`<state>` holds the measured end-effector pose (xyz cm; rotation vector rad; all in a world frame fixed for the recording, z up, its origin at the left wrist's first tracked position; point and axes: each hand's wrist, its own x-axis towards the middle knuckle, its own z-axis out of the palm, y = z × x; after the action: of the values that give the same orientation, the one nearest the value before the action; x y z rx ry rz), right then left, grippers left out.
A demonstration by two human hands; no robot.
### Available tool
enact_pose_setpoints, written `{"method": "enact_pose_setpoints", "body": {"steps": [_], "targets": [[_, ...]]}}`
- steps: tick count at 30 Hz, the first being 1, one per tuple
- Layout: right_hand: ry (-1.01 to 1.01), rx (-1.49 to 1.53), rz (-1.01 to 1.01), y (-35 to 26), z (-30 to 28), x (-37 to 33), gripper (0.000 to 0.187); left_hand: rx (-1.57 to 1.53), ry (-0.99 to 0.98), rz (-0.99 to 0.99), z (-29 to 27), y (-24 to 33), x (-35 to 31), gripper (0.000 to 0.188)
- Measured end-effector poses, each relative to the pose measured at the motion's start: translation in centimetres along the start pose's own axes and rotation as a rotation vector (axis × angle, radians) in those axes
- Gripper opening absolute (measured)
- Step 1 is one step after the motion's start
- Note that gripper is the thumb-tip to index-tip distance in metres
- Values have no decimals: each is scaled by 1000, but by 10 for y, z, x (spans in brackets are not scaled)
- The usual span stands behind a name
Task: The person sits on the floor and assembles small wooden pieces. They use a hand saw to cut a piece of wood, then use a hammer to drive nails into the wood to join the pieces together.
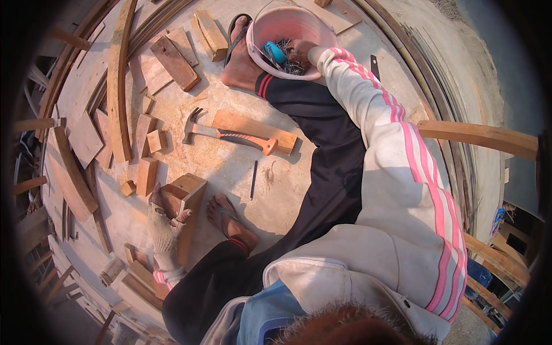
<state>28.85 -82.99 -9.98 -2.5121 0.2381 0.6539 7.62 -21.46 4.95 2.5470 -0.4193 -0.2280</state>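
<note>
1. Got right hand (301, 52) in pink bucket (261, 27) of nails (292, 68); can't tell if clenched; could get pricked rummaging
2. Got left hand (164, 225) spread against timber block (194, 210); could topple it with careless nudge

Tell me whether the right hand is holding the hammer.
No, the right hand is inside the bucket, away from the hammer.

Pink-striped white jacket (397, 190), black trousers (336, 155)
</note>
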Motion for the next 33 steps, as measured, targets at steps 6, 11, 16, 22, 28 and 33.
{"method": "enact_pose_setpoints", "body": {"steps": [6, 11, 16, 22, 28, 33], "targets": [[48, -2, -216, 42, 14, 31, 28, -100, -94, -64, -2, 16, 20, 99], [127, -244, -174, 53, -8, 28, 27, -145, -69, -47, 2, 7, 25, 90], [186, -393, 91, 8, -32, 18, 33, -142, -62, -82, -1, 3, 20, 88], [271, -418, -138, 14, -6, 23, 55, -120, -91, -93, -3, 9, 24, 90], [256, -481, -282, 27, -10, 47, 54, -114, -82, -48, -1, 4, 27, 92], [252, -620, -182, 15, -3, 49, 44, -119, -67, -86, -3, 7, 24, 94]]}}
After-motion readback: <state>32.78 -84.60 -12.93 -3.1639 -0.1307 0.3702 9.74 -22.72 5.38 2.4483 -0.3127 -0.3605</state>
